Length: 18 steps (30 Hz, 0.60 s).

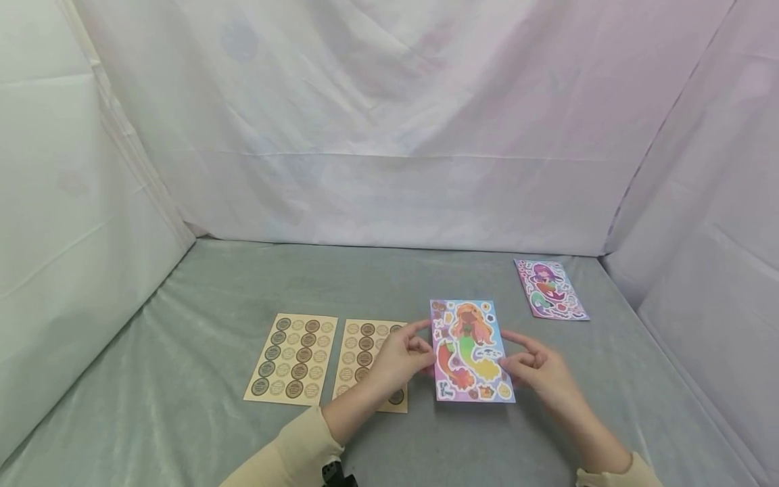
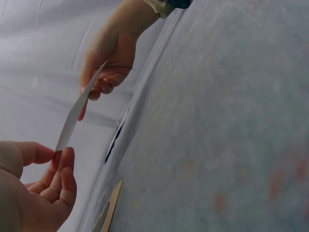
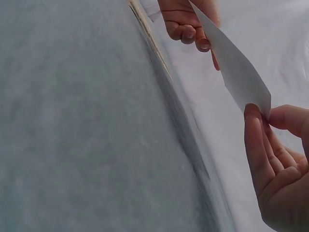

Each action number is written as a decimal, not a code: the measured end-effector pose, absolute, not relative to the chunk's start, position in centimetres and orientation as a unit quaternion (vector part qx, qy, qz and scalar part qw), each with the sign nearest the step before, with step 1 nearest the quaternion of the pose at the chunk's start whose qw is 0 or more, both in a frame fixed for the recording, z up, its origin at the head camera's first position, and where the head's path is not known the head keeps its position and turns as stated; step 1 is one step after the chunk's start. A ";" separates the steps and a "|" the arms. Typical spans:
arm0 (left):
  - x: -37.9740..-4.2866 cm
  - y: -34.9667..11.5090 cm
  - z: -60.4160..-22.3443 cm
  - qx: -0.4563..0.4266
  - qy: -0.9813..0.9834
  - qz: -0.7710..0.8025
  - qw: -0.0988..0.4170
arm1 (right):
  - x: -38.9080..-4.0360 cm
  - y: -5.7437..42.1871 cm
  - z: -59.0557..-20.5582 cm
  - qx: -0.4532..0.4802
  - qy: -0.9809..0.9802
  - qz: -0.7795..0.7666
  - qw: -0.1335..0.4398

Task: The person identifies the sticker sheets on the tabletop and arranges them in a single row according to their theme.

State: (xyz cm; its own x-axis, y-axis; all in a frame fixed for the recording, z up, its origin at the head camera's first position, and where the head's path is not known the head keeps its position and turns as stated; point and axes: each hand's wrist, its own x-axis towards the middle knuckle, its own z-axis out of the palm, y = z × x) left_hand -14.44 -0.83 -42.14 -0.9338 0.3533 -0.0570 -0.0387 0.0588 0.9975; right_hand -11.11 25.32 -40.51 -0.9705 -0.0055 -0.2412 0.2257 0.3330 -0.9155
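Observation:
Between both hands a mermaid sticker sheet (image 1: 465, 352) is held up above the grey cloth, its printed side toward the head camera. The left hand (image 1: 398, 352) pinches its left edge between thumb and fingers; the right hand (image 1: 538, 368) pinches the right edge the same way. In the left wrist view the sheet (image 2: 72, 118) appears nearly edge-on, slightly bowed, with the left hand (image 2: 41, 186) at its near edge. Its plain white back (image 3: 236, 67) shows in the right wrist view, where thumb and fingers of the right hand (image 3: 280, 164) grip the near edge.
Two tan sheets of round stickers lie on the cloth at left: one whole in view (image 1: 291, 358), the other (image 1: 349, 345) partly covered by the left hand and forearm. Another mermaid sticker sheet (image 1: 552, 289) lies at back right. White fabric walls (image 1: 389, 196) enclose the back and sides.

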 end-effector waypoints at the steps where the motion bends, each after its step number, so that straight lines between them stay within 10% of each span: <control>1: -14.4 -0.9 -42.2 0.111 0.718 0.671 0.145 | -11.1 25.3 -40.5 0.068 0.810 -0.573 0.104; 18: -14.1 -1.0 -42.3 0.130 0.786 0.587 0.143 | -11.3 25.2 -41.5 0.050 0.821 -0.552 0.135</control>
State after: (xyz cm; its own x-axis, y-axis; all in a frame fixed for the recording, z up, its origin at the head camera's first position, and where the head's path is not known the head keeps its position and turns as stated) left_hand -14.11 -0.96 -42.33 -0.9255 0.3717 -0.0721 0.0368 0.2778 0.9599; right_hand -11.34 25.22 -41.47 -0.9585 -0.0667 -0.2772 0.2316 0.3848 -0.8935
